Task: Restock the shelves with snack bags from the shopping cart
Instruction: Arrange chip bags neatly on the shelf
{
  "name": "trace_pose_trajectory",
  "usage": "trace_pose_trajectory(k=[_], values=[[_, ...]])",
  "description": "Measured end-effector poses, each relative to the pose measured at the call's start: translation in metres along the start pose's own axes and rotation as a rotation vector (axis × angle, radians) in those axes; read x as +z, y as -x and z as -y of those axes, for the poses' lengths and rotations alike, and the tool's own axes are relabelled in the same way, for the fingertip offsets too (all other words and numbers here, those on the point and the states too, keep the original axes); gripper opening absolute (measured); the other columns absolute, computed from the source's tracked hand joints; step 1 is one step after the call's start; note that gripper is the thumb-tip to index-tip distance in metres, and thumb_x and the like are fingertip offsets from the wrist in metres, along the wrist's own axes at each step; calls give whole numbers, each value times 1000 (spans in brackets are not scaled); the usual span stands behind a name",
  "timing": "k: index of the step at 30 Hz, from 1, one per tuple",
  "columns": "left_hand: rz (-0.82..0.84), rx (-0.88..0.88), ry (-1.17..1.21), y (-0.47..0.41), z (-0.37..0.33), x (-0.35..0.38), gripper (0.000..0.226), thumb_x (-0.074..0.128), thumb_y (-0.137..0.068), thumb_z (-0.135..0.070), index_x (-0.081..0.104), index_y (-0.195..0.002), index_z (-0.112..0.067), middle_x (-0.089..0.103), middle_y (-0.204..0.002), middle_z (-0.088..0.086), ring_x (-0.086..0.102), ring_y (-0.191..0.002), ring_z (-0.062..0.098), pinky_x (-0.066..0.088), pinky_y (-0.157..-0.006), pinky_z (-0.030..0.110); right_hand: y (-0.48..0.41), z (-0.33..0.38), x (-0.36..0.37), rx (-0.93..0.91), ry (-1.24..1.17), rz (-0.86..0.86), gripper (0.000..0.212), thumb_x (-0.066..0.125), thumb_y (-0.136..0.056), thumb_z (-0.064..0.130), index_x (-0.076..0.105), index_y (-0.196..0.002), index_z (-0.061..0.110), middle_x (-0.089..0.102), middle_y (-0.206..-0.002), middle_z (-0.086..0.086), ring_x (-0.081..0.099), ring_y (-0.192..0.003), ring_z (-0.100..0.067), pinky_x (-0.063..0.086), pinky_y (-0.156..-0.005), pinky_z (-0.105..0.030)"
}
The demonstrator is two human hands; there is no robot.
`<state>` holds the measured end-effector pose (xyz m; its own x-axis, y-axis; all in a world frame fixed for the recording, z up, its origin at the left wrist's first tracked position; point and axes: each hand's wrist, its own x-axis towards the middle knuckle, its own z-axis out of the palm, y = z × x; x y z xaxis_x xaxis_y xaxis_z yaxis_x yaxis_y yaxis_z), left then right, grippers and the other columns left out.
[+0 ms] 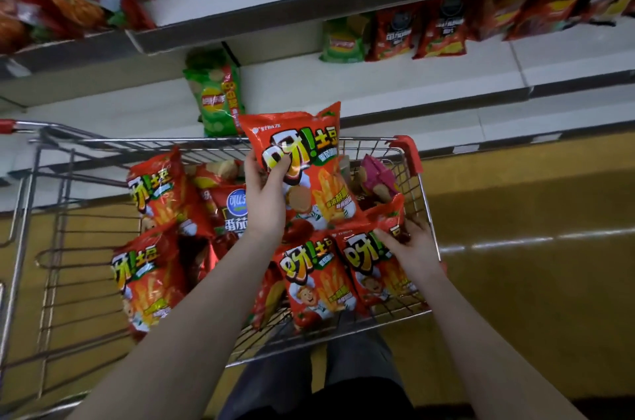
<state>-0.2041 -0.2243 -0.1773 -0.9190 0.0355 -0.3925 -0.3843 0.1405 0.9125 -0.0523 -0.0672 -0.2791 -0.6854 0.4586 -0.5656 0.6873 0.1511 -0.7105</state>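
Held fries bag [309, 144]: red potato-fries snack bag, lifted clear above the shopping cart [409, 151] and tilted; its top corner points at the lower shelf [378, 83]; not yet on it
Left hand [266, 192]: pinches that bag at its left edge, thumb across the printed front, fingers behind; a one-edge hold on a puffy, slick pouch
Right hand [412, 247]: low in the cart's right corner, fingers spread over the top of a second red bag [390, 217], thumb laid on its front; whether they have closed round it I cannot tell
Cart load: more red fries bags [151, 192] lie loose and overlapping; a blue-labelled tomato bag [233, 210] and a pink packet [376, 175] lie among them
Shelf front: a green crisp bag [216, 100] stands just beyond the cart's far rim, close to the held bag's likely path
Risk, slip: the edge pinch may let the bag swing or slide out and fall back into the cart or to the floor; squeezing harder could crush the crisps
Risk, knock: swinging the bag forward could tip the green bag off the shelf front
Risk, split attention: both hands work at once; a hasty pull in the corner could snag the second bag on the wire or drag neighbours with it
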Motion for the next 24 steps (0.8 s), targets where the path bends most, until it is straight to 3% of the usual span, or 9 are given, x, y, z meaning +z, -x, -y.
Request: trace_pose_trajectory(k=[3,6,10,12,14,17,21,23,24], values=[[-30,-94,10,5,3,-9,42,45,-99,-29,36,-140,-31,56,-124,-11,58,-107,6,48,-72,19,4,6,1,-15,-114,41,44,68,-81,43,58,-114,16,60,-106,3,57,-110,-23,43,-88,-30],[-69,-117,-9,11,3,-17,29,40,-99,-30,40,-128,-33,58,-115,-3,57,-104,18,47,-76,28,7,9,3,-21,-189,61,48,66,-81,45,49,-119,22,60,-97,15,59,-100,-16,43,-85,-32],[-70,-102,-48,19,-2,-24,22,38,-100,-31,42,-122,-32,56,-98,-9,54,-87,13,43,-66,27,11,20,0,-66,-259,29,53,63,-83,48,44,-127,27,57,-102,21,55,-104,-12,43,-91,-34],[-66,-96,-43,22,-7,-24,22,39,-100,-31,41,-122,-32,54,-96,-15,53,-86,6,42,-68,24,11,31,-5,-91,-286,-15,57,63,-80,53,45,-126,27,60,-106,18,58,-105,-12,46,-94,-39],[-57,-74,-22,26,-14,-26,32,43,-100,-36,36,-131,-36,48,-106,-24,50,-98,0,40,-82,21,10,47,-12,-141,-295,-62,58,62,-76,61,44,-122,30,63,-109,14,60,-104,-13,48,-96,-45],[-56,-56,1,31,-29,-32,58,46,-96,-44,25,-148,-30,40,-118,-21,41,-121,6,31,-95,26,9,80,-20,-184,-346,-108,66,61,-71,70,41,-122,32,61,-115,7,60,-107,-18,48,-96,-49],[-123,-46,74,39,-56,-53,51,47,-96,-43,30,-143,-32,43,-111,-22,45,-100,-1,35,-86,20,15,138,-13,-253,-449,-102,50,58,-83,58,48,-122,28,63,-114,6,62,-104,-16,52,-90,-38],[-148,-16,128,44,-73,-76,54,48,-95,-46,29,-144,-33,46,-114,-24,47,-89,-6,39,-77,16,28,170,-1,-297,-474,-55,37,54,-88,53,51,-117,30,64,-109,8,63,-97,-8,51,-77,-24],[-162,17,155,45,-81,-96,57,49,-94,-46,30,-145,-31,47,-112,-26,49,-88,-8,42,-80,18,36,188,9,-316,-491,-26,30,52,-89,52,50,-113,33,63,-106,10,62,-93,-4,48,-71,-20]])
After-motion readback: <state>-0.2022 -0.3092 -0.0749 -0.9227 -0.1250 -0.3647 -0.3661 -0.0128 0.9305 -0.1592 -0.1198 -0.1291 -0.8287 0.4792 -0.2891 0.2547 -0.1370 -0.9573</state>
